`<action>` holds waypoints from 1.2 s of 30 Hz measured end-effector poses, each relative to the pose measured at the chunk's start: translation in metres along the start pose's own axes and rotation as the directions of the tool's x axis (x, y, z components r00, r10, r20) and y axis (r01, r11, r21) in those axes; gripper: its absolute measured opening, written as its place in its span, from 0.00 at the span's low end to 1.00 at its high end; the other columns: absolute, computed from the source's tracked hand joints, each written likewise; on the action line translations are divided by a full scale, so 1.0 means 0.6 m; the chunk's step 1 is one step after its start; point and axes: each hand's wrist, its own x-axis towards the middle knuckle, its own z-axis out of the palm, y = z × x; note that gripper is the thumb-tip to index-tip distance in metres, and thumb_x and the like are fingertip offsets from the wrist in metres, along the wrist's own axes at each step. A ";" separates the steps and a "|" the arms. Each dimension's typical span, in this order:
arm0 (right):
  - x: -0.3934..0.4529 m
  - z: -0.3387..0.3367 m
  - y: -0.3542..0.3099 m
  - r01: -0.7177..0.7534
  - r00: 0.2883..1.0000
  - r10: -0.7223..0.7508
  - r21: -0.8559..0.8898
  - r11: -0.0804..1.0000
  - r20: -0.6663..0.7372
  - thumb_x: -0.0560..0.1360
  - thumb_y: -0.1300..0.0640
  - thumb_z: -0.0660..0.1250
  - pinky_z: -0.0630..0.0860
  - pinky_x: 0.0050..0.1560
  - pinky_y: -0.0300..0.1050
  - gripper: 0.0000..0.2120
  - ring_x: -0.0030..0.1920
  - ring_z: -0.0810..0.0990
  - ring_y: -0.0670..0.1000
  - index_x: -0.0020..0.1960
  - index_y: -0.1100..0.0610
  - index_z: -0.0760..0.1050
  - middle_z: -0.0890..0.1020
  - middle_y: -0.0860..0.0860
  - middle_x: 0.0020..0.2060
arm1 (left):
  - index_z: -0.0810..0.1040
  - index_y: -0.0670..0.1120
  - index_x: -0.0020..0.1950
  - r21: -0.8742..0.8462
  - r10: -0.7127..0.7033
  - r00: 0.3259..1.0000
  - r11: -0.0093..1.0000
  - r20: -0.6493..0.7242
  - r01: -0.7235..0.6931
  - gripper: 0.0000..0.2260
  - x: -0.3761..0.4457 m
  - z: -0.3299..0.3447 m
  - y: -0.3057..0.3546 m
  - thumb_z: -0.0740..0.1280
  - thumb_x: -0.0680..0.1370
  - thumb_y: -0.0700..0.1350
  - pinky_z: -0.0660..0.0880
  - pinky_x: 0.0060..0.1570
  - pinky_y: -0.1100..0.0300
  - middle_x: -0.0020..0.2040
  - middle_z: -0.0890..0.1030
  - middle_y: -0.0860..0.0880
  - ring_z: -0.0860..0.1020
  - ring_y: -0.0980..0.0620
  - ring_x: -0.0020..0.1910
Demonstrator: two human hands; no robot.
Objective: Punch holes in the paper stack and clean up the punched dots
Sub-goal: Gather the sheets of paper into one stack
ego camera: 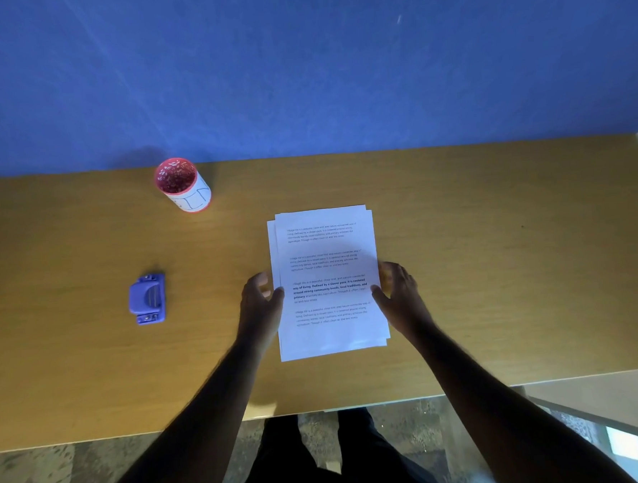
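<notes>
Two bare hands are seen at the long edges of a paper stack (pixel 327 282) that lies flat on a wooden table (pixel 498 267), slightly right of the table's middle. The left hand (pixel 259 301) is placed against the stack's left edge, its thumb resting on the top sheet and its fingers loosely curled and spread just beside the edge. The right hand (pixel 399 292) is set against the right edge, the thumb touching the paper margin and the fingers partly open and curved; whether they reach under the sheets cannot be told. No firm grasp of the stack is observed in either hand.

The sheets are noted to be unevenly aligned, with several corners fanned out at the far and near ends. Printed paragraphs are visible on the top sheet.

A purple hole punch (pixel 147 299) is found on the table well to the left of the stack, apart from both hands. A red-rimmed cup (pixel 183 190) stands upright at the far left, near a blue wall panel (pixel 299 63).
</notes>
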 end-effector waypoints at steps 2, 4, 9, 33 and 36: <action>0.000 0.001 0.001 0.003 1.000 -0.003 -0.006 1.000 0.018 0.80 0.58 0.66 0.69 0.67 0.50 0.24 0.68 0.72 0.58 0.74 0.59 0.68 0.75 0.56 0.68 | 0.69 0.46 0.77 -0.043 -0.020 1.000 0.999 0.020 0.021 0.23 0.000 -0.001 0.004 0.67 0.82 0.45 0.77 0.55 0.55 0.73 0.77 0.48 0.78 0.52 0.62; -0.002 0.007 0.002 0.005 0.999 -0.005 -0.016 1.000 0.038 0.80 0.57 0.66 0.71 0.66 0.51 0.23 0.68 0.73 0.59 0.74 0.59 0.68 0.76 0.56 0.68 | 0.69 0.46 0.77 -0.064 -0.025 0.999 0.998 0.031 0.027 0.23 -0.002 0.002 0.006 0.67 0.82 0.45 0.77 0.53 0.56 0.72 0.77 0.48 0.79 0.52 0.62; -0.006 0.015 -0.005 -0.004 0.999 0.004 0.004 1.000 0.037 0.80 0.56 0.66 0.75 0.64 0.52 0.21 0.67 0.75 0.57 0.72 0.57 0.69 0.77 0.54 0.68 | 0.69 0.46 0.77 -0.088 -0.036 0.998 0.995 0.047 0.040 0.23 -0.001 0.010 0.011 0.67 0.82 0.46 0.74 0.45 0.64 0.72 0.78 0.49 0.80 0.50 0.64; -0.010 0.017 -0.001 -0.007 1.000 0.007 0.048 0.999 0.006 0.80 0.58 0.65 0.75 0.63 0.49 0.20 0.67 0.75 0.56 0.71 0.57 0.70 0.78 0.54 0.67 | 0.82 0.47 0.67 -0.457 -0.192 0.950 0.842 0.247 0.289 0.32 0.011 0.051 0.026 0.76 0.68 0.62 0.71 0.72 0.50 0.63 0.85 0.54 0.80 0.51 0.65; -0.011 0.017 0.000 -0.011 1.000 0.010 0.044 0.999 0.016 0.81 0.57 0.64 0.72 0.60 0.45 0.20 0.68 0.75 0.55 0.72 0.56 0.69 0.78 0.54 0.67 | 0.85 0.49 0.59 -0.483 -0.193 0.939 0.817 0.284 0.314 0.15 -0.003 0.054 0.042 0.74 0.76 0.56 0.74 0.67 0.50 0.55 0.88 0.54 0.83 0.50 0.61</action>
